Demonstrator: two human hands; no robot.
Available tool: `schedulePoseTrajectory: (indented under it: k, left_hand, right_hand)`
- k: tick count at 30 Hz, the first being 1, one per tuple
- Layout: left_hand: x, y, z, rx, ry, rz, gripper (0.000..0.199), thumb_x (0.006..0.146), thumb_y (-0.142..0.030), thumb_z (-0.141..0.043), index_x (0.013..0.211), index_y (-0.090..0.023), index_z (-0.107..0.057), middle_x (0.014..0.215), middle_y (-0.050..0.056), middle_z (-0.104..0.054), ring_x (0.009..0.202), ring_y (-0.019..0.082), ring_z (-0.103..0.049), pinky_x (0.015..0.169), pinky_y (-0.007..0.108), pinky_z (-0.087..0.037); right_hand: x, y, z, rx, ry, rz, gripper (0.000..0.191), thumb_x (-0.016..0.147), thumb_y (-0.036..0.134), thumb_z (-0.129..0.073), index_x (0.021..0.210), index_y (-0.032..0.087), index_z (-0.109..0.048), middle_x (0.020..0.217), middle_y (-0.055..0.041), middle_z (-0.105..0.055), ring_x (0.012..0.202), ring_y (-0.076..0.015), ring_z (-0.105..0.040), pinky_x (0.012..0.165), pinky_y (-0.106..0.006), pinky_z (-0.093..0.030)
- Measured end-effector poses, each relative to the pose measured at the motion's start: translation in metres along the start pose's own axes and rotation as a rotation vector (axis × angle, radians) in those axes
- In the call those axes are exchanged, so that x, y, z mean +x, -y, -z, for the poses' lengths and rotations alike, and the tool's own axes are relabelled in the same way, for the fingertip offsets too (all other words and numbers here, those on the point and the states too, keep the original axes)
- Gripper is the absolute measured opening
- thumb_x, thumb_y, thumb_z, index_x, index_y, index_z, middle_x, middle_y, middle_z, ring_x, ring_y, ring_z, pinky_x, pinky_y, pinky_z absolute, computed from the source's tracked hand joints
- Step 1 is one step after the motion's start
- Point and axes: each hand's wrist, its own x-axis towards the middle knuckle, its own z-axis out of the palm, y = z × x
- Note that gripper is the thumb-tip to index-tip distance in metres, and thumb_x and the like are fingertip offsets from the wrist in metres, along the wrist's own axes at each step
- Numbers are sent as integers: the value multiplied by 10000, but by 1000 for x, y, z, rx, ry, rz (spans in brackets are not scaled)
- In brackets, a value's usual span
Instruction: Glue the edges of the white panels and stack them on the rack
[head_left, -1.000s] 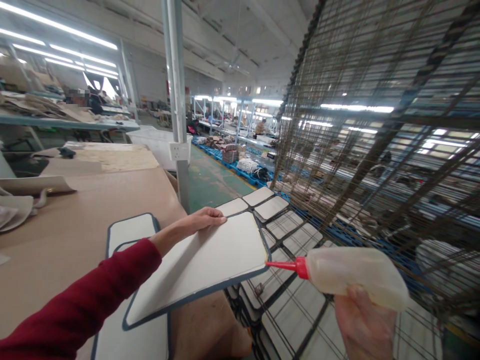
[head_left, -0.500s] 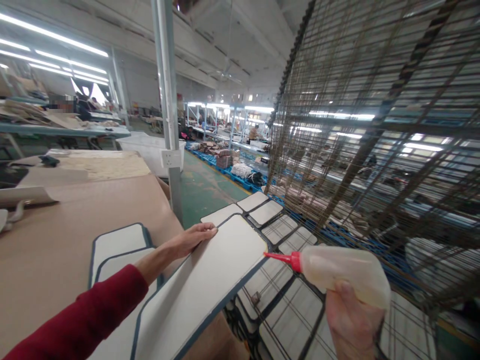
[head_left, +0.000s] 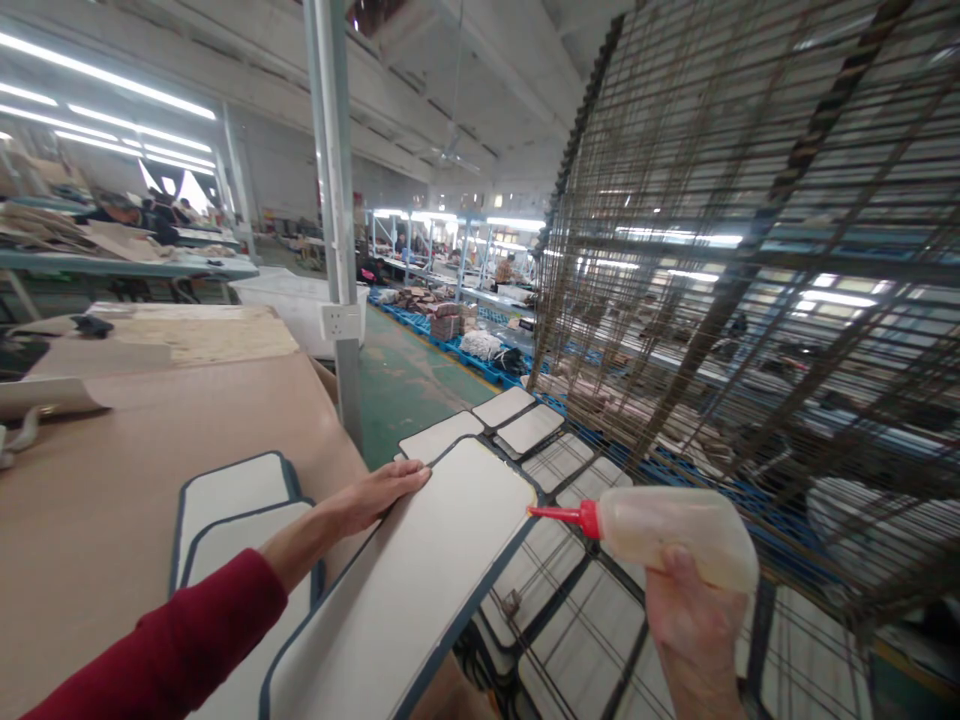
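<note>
A long white panel with a dark blue edge [head_left: 420, 560] is tilted up in front of me. My left hand [head_left: 386, 492] grips its upper left edge, thumb on the white face and the other fingers hidden. In my right hand [head_left: 694, 610] is a translucent squeeze bottle [head_left: 675, 530] lying on its side, part full of pale yellowish liquid. Its red pointed nozzle [head_left: 562, 515] reaches the panel's far right corner, where a thin yellowish line runs along the edge. Two similar panels [head_left: 236, 495] overlap on the table under my left forearm.
A brown worktable [head_left: 150, 430] fills the left side. On the right, a tall wire-mesh rack [head_left: 675, 250] leans over rows of white panels [head_left: 585, 620]. A metal post with a socket box [head_left: 341, 322] stands ahead. Co-workers sit at tables far left.
The bottle and my right hand have shifted slightly left in view. The nozzle tip stays at the panel's corner, and my left hand keeps its grip.
</note>
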Motion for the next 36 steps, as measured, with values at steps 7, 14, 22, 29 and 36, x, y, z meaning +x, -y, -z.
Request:
schedulePoseTrajectory:
  k: [7, 14, 22, 29, 36]
  left_hand:
    - [-2, 6, 1, -70, 68, 49, 468, 630, -570, -738, 788, -150, -605, 701, 29, -668, 546, 125, -578, 505, 210, -454]
    - [-7, 6, -2, -144, 44, 74, 426, 622, -517, -767, 790, -174, -577, 672, 6, -668, 506, 120, -586, 469, 203, -460]
    - [-10, 4, -1, -163, 37, 75, 447, 615, -522, -771, 795, -175, -552, 670, -4, -653, 510, 118, -589, 470, 209, -482]
    - [-14, 0, -2, -139, 15, 56, 474, 603, -533, -774, 800, -173, -538, 673, -20, -630, 518, 107, -576, 469, 203, -479]
    - [-15, -4, 0, -131, 28, 76, 502, 579, -550, -779, 801, -181, -521, 656, -36, -616, 522, 111, -576, 469, 209, -482]
  right_hand:
    - [-1, 0, 0, 11, 15, -14, 254, 528, 187, -803, 735, 156, -660, 615, 12, -630, 654, -148, -617, 624, -228, -533]
    - [-4, -1, 0, -17, 28, -45, 255, 554, 243, -800, 750, 158, -662, 657, -7, -650, 609, -155, -610, 647, -283, -536]
    - [-7, -5, 0, 36, 59, -101, 265, 540, 220, -815, 757, 159, -674, 670, -6, -660, 649, -148, -630, 671, -253, -540]
    - [-11, -5, -5, 54, 93, -127, 275, 569, 233, -815, 802, 168, -683, 712, -13, -672, 645, -142, -631, 678, -261, -553]
    - [-19, -5, -7, 26, 104, -153, 268, 572, 240, -823, 789, 166, -684, 711, -24, -669, 716, -149, -638, 711, -258, -555]
